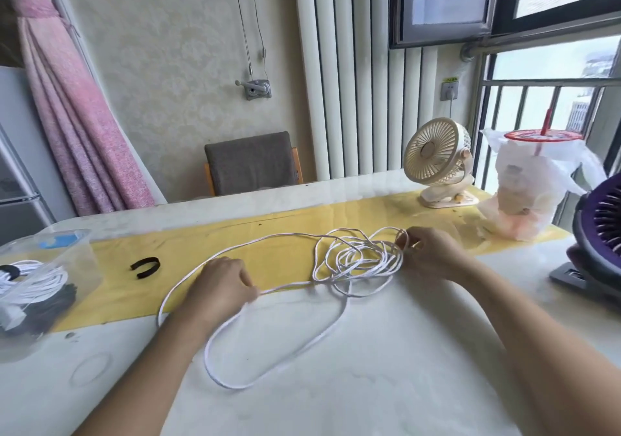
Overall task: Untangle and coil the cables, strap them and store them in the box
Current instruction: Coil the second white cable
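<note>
- Head view, looking down past both forearms onto the white cable (285,288), sprawled over the table (386,385) and the yellow runner (268,223).
- Gripping one strand in the left hand (218,284), fingers curled round it, and letting it run out from the inner side toward the other hand.
- Pinching the outer edge of the tangle (359,257) with the right hand (431,254), fingertips closed on a few loops; impossible to say exactly which ones.
- Finding that tangle between the two hands: touching the right one, well apart from the left.
- Reading the held strand's long axis as hand to hand, straight across from left to right, and that line looks like what the next pull depends on.
- Noting a big slack loop swinging round the outer side of the left hand and back toward the body, lying loose on the table.
- Judging the step as untangling: no neat coil formed here yet, nothing strapped.
- Spotting the black strap (155,265) lying loose just outside the left hand, and farther out the clear box (84,260), holding coiled white and dark cables.
- Probably calling for the right hand, the nearer one, to tease loops apart while the left steadies the strand.
- Risking a tighter snarl by hauling hard along that hand-to-hand line.
</note>
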Available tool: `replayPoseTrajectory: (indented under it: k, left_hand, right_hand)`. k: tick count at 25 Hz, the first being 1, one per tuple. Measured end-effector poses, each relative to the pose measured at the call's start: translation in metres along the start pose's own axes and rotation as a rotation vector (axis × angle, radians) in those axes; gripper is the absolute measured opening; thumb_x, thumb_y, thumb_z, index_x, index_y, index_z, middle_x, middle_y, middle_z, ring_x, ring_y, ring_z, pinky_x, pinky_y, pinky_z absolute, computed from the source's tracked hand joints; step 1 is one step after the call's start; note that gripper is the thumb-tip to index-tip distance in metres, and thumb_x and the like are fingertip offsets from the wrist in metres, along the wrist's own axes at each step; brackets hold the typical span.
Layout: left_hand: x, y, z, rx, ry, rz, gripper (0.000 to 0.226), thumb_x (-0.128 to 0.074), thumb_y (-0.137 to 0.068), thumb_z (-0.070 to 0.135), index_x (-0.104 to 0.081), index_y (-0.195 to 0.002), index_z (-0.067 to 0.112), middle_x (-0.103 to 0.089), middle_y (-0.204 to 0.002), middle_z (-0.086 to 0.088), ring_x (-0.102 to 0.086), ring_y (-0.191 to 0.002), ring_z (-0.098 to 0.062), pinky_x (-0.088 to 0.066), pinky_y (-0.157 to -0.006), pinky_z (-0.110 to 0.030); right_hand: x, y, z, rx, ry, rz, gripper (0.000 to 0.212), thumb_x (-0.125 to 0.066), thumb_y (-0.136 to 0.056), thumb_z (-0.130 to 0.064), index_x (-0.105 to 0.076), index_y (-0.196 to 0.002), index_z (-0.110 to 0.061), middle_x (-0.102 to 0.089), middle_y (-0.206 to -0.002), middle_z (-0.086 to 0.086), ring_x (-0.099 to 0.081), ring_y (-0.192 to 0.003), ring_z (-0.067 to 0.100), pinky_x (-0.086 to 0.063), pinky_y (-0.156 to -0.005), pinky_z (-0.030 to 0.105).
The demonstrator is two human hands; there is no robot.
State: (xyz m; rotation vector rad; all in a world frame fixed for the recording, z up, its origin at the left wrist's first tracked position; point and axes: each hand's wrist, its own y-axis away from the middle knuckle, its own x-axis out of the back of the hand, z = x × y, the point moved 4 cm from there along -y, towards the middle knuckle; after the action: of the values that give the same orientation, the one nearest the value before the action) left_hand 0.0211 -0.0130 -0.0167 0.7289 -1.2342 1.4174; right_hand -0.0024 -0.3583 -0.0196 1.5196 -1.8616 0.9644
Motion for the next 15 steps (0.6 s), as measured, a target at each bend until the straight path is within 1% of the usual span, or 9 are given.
replayPoseTrajectory:
  k: [2, 4, 5, 7, 8, 9, 11, 13, 15]
  left_hand:
    - [0.009, -0.004, -0.023, 0.107, -0.112, 0.049, 0.015, -0.057, -0.079, 0.008, -0.060, -0.079, 0.023, -0.062, -0.103, 0.001, -0.052, -0.102, -0.019, -0.040, -0.078, -0.027]
    - [0.011, -0.005, -0.036, 0.163, -0.043, 0.052, 0.012, -0.057, -0.081, 0.010, -0.062, -0.081, 0.020, -0.067, -0.098, -0.002, -0.056, -0.087, -0.021, -0.041, -0.070, -0.027]
    - [0.011, -0.005, -0.039, 0.174, 0.030, 0.063, 0.008, -0.058, -0.082, 0.011, -0.063, -0.080, 0.018, -0.068, -0.094, -0.003, -0.056, -0.081, -0.021, -0.040, -0.067, -0.027]
    - [0.013, -0.006, -0.032, 0.131, 0.193, 0.145, 0.006, -0.061, -0.084, 0.012, -0.063, -0.080, 0.016, -0.068, -0.089, 0.001, -0.059, -0.082, -0.020, -0.039, -0.068, -0.025]
    - [0.015, -0.005, -0.023, 0.083, 0.279, 0.181, 0.008, -0.061, -0.084, 0.011, -0.063, -0.079, 0.018, -0.067, -0.086, 0.006, -0.060, -0.086, -0.016, -0.039, -0.070, -0.022]
    - [0.015, -0.002, -0.011, 0.023, 0.363, 0.200, 0.010, -0.062, -0.085, 0.011, -0.062, -0.079, 0.019, -0.065, -0.084, 0.012, -0.060, -0.087, -0.010, -0.038, -0.071, -0.015]
    - [0.015, 0.005, 0.008, -0.072, 0.548, 0.200, 0.013, -0.062, -0.086, 0.009, -0.061, -0.084, 0.022, -0.064, -0.088, 0.016, -0.060, -0.088, -0.001, -0.037, -0.075, -0.003]
    - [0.012, 0.011, 0.022, -0.109, 0.753, 0.159, 0.013, -0.063, -0.087, 0.011, -0.061, -0.091, 0.023, -0.065, -0.096, 0.012, -0.061, -0.088, 0.001, -0.042, -0.079, -0.010]
    - [0.012, 0.017, 0.032, -0.110, 0.928, 0.111, 0.016, -0.067, -0.085, 0.021, -0.061, -0.099, 0.026, -0.065, -0.101, 0.011, -0.062, -0.088, -0.003, -0.047, -0.078, -0.019]
  right_hand:
    - [0.001, -0.001, -0.005, 0.000, 0.067, 0.041, 0.014, -0.067, -0.076, -0.007, -0.063, -0.080, -0.019, -0.061, -0.073, -0.003, -0.055, -0.061, 0.016, -0.040, -0.049, 0.015]
    - [0.007, -0.005, -0.008, -0.037, 0.103, 0.174, 0.018, -0.065, -0.075, -0.002, -0.068, -0.091, -0.010, -0.063, -0.085, 0.005, -0.057, -0.077, 0.024, -0.034, -0.056, 0.021]
    - [0.013, -0.008, -0.010, -0.050, 0.095, 0.287, 0.023, -0.062, -0.076, 0.002, -0.069, -0.096, -0.006, -0.064, -0.093, 0.010, -0.058, -0.087, 0.028, -0.035, -0.064, 0.025]
    - [0.029, -0.008, -0.024, -0.005, 0.043, 0.517, 0.030, -0.053, -0.076, 0.010, -0.068, -0.099, -0.002, -0.063, -0.102, 0.017, -0.057, -0.095, 0.033, -0.035, -0.073, 0.027]
    - [0.035, -0.009, -0.036, 0.046, 0.014, 0.589, 0.031, -0.051, -0.076, 0.011, -0.068, -0.099, -0.002, -0.062, -0.102, 0.017, -0.057, -0.093, 0.033, -0.033, -0.072, 0.026]
    - [0.040, -0.007, -0.051, 0.106, -0.020, 0.617, 0.030, -0.052, -0.077, 0.010, -0.067, -0.099, -0.004, -0.061, -0.101, 0.015, -0.058, -0.088, 0.030, -0.032, -0.069, 0.023]
    - [0.040, -0.005, -0.090, 0.239, -0.184, 0.556, 0.028, -0.062, -0.076, 0.005, -0.063, -0.099, -0.010, -0.061, -0.095, 0.007, -0.061, -0.079, 0.025, -0.040, -0.067, 0.024]
    - [0.030, 0.003, -0.126, 0.311, -0.446, 0.363, 0.035, -0.074, -0.070, 0.002, -0.058, -0.099, -0.011, -0.061, -0.083, -0.002, -0.063, -0.073, 0.019, -0.049, -0.067, 0.026]
    - [0.013, 0.010, -0.156, 0.341, -0.680, 0.128, 0.041, -0.080, -0.065, 0.002, -0.056, -0.097, -0.009, -0.063, -0.077, -0.001, -0.061, -0.068, 0.016, -0.051, -0.066, 0.027]
